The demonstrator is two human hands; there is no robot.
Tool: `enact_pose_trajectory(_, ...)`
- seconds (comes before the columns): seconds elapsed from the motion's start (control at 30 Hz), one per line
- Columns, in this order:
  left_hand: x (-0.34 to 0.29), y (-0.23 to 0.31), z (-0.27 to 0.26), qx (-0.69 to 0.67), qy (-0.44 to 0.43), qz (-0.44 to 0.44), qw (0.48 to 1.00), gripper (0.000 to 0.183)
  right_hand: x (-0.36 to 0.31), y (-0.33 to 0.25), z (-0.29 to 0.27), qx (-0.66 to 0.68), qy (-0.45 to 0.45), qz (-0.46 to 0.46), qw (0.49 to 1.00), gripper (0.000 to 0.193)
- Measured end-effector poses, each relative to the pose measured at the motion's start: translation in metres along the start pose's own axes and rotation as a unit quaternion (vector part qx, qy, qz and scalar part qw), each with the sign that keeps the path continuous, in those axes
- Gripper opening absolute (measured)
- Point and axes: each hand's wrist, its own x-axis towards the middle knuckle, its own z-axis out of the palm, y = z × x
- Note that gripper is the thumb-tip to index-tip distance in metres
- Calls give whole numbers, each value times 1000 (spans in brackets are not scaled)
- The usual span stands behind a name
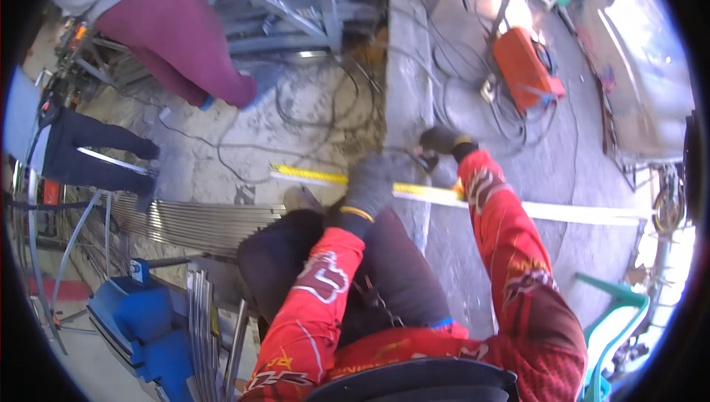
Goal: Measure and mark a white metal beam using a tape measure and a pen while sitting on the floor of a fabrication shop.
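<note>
A yellow tape measure (pixel 307 174) is drawn out across my lap, lying along a long pale metal bar (pixel 562 212) that runs off to the right. My left hand (pixel 370 184), in a dark grey glove, is closed over the tape and covers its middle part. Just beyond the tape and to the right is my right hand (pixel 444 140), also gloved, with its fingers curled. A small dark thing shows by those fingertips, too blurred to name. My right sleeve hides part of the bar and tape.
Bundled metal tubes (pixel 200 221) lie at left, near a blue machine (pixel 148 321). An orange-red box-shaped machine (pixel 526 69) with cables stands far right. Cables (pixel 325 117) loop over the floor. Two people stand at left, one in maroon trousers (pixel 174 28). A green chair (pixel 621 321) is near right.
</note>
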Motion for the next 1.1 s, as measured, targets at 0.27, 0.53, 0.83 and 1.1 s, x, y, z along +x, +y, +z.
enact_pose_trajectory(0.27,-70,54,-74,-289,160,-188,925,25,-104,-74,-35,394,285,160,859,11)
enact_pose_trajectory(0.53,-108,101,-106,-494,-38,-183,849,23,-157,-245,8,783,265,-88,556,33)
enact_pose_trajectory(0.83,-138,42,-160,-364,75,-344,863,22,-142,-239,-3,870,295,-41,392,48)
enact_pose_trajectory(1.1,-138,-109,-170,-403,201,-421,787,17,-134,-207,41,634,378,120,664,48)
